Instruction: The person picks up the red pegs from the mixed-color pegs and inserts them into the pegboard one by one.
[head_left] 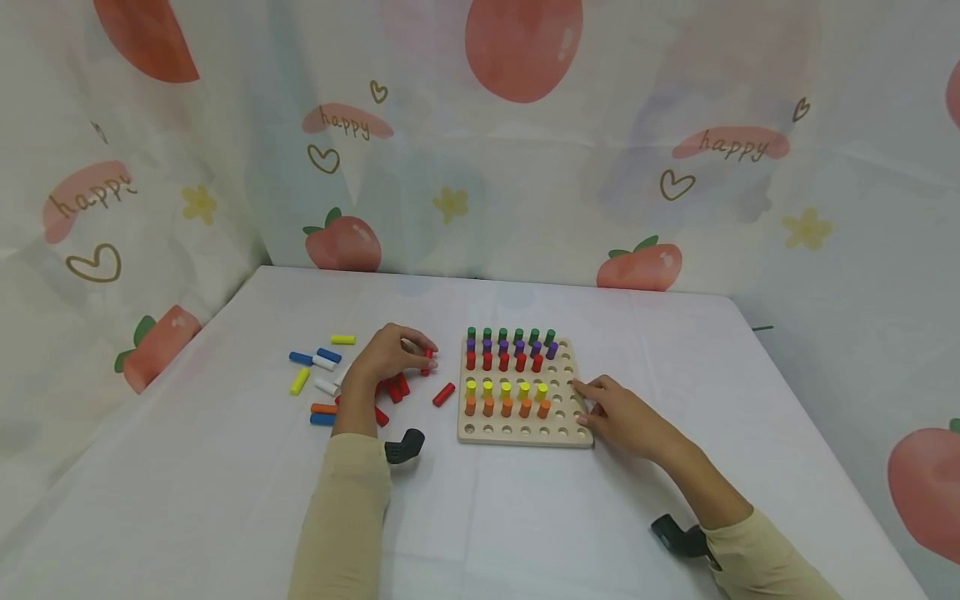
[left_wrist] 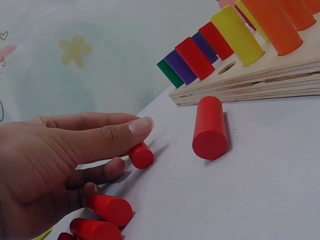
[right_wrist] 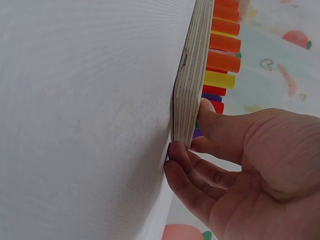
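Note:
A wooden pegboard (head_left: pixel 510 437) lies on the white table, with rows of green, purple, red, yellow and orange pegs standing in its holes. Left of it, my left hand (head_left: pixel 390 354) pinches a red peg (left_wrist: pixel 142 156) between thumb and fingers, just above the cloth. Another red peg (head_left: pixel 444 394) lies on the table between that hand and the board. My right hand (head_left: pixel 626 417) grips the board's right edge. In the right wrist view its thumb (right_wrist: pixel 206 107) is on the top and the other fingers are against the side.
Loose pegs lie scattered at the left: a yellow peg (head_left: pixel 342 339), a blue peg (head_left: pixel 301 358), a white peg (head_left: pixel 326 387), an orange peg (head_left: pixel 324 408) and several red ones, partly hidden by my left hand. A patterned curtain (head_left: pixel 540 192) hangs behind the table.

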